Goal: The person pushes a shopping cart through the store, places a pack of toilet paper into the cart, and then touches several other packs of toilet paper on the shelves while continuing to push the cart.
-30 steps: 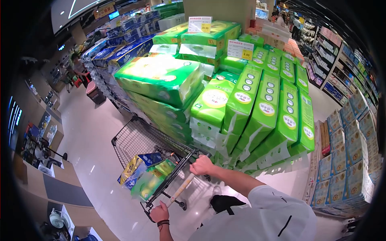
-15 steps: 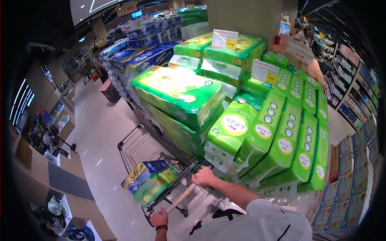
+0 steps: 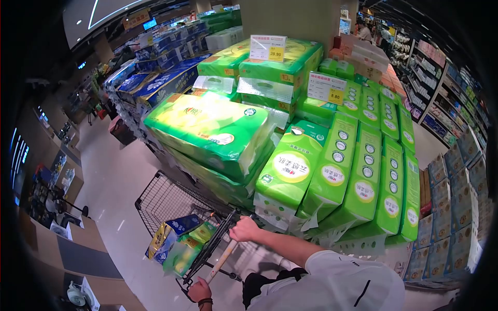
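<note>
Two ends of handle (image 3: 221,260) gripped by left hand (image 3: 198,291) and right hand (image 3: 245,229), fingers clamped round it; cart (image 3: 155,199) held beside green packs (image 3: 288,166), steady steering called for.

Head-worn view, close — from above, facing forward and down

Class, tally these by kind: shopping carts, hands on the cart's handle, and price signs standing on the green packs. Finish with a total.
Cart: 1
Hands on the handle: 2 (left hand, right hand)
Price signs on the green packs: 2 (29.90 sign, 8.80 sign)
Total: 5
</note>
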